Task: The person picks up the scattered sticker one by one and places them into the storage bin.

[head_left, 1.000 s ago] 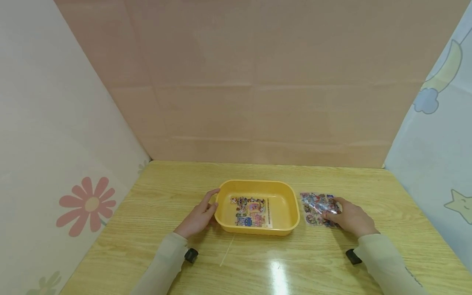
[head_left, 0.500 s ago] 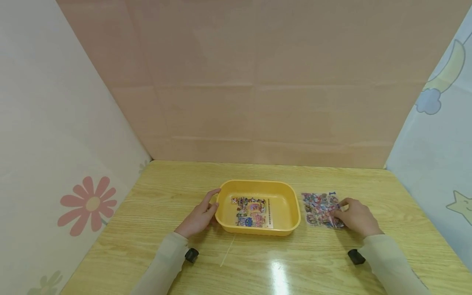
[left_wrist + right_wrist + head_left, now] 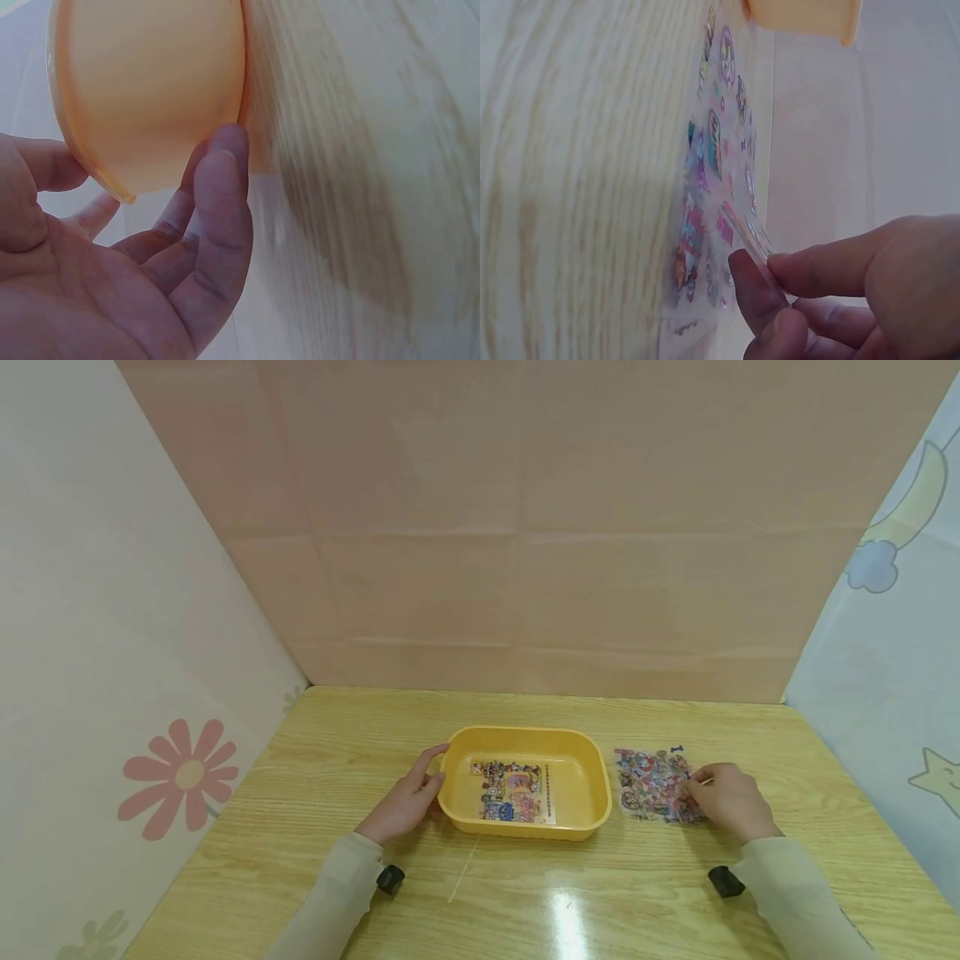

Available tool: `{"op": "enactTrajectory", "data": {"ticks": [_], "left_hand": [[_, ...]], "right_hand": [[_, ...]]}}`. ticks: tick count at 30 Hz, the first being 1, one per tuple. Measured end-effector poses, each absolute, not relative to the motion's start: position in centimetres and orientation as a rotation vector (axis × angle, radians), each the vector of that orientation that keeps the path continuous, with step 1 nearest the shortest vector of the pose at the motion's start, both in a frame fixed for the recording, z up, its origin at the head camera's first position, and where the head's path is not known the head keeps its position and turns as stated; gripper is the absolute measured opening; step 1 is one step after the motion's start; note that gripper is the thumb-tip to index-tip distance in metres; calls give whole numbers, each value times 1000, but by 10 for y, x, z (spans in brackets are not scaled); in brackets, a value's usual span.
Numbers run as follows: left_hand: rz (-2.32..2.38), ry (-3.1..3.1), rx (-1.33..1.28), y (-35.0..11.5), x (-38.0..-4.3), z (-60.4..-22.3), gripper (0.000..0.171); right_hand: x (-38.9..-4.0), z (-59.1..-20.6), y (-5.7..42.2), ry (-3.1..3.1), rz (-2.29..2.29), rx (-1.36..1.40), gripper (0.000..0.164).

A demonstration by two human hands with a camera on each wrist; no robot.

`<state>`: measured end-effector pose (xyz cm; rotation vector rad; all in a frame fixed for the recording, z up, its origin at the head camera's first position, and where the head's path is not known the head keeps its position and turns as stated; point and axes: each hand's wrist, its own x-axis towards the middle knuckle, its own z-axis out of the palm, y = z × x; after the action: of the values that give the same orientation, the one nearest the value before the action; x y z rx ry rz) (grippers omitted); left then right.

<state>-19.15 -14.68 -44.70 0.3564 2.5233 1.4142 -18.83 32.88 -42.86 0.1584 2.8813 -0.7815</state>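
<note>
**Wood-grain table (image 3: 360, 722): clear sticker sheet (image 3: 651, 783) pinched at right, yellow tray (image 3: 575, 795) touched at left**

Background: a plain pinkish-tan panel (image 3: 517, 527) stands behind the table's far edge. Pale wall at left bears a red flower (image 3: 180, 777); pale wall at right bears a yellow moon (image 3: 911, 502), a blue cloud (image 3: 872, 567) and a star (image 3: 939, 779).

Tray sits flat on the table, near the middle. Inside it, left of centre, a printed sheet (image 3: 512, 793) lies on the floor of the tray, with a dark strip of small marks along its right side.

The clear sticker sheet lies on the table just right of the tray, apart from it, covered in small multicoloured figures. A small dark blue bone-shaped mark shows by its far right corner.

Right hand (image 3: 731, 802): at the right side of the clear sticker sheet. Thumb and fingertips are together on a raised edge; right wrist view shows the clear film between them. Cannot tell whether this is one layer or several.

Left hand (image 3: 401, 804): at the tray's left end. Fingers are spaced apart and loosely bent, touching rim and outer wall, not wrapped round them.

Both arms wear pale sleeves (image 3: 337, 877); a black device (image 3: 390, 880) shows at each wrist.
</note>
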Motion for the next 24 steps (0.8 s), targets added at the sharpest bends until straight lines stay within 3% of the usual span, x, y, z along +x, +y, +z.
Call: {"op": "enactTrajectory", "data": {"ticks": [24], "left_hand": [[1420,2528,345,-146,-191,-446,48]], "right_hand": [[-187,-421,332,2790,-1029,173,51]]}}
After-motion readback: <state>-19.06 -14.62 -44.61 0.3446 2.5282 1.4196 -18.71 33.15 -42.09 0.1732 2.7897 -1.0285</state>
